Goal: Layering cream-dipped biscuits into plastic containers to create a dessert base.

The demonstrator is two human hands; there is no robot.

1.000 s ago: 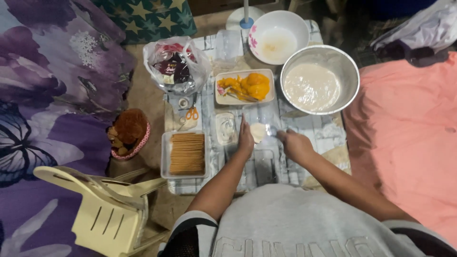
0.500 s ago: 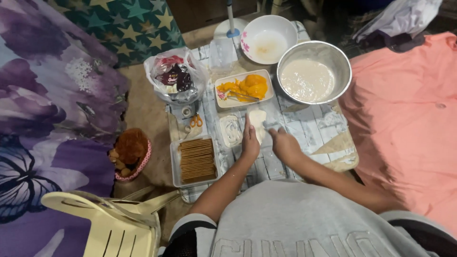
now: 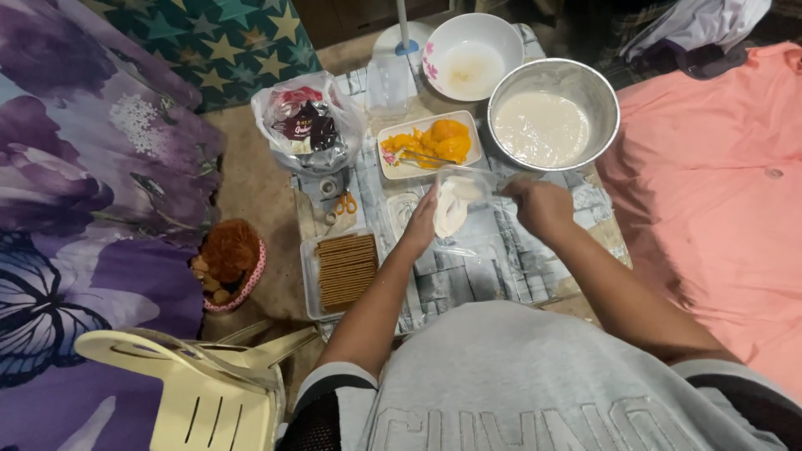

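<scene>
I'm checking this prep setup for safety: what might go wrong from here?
1. The left hand tilts a clear container with white cream in it above the table; it may drip or slip.
2. The right hand works right beside the metal bowl of white batter; a nudge might slosh it.
3. The tray of crackers sits at the table's left edge, near the left forearm, and might be knocked off.

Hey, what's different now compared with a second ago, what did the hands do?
The left hand has lifted the clear plastic container of white cream off the table and tilted it toward the steel bowl. The right hand moved up beside the container's rim; what it holds is unclear. The cracker tray, mango dish, white bowl and bag stayed put.
</scene>
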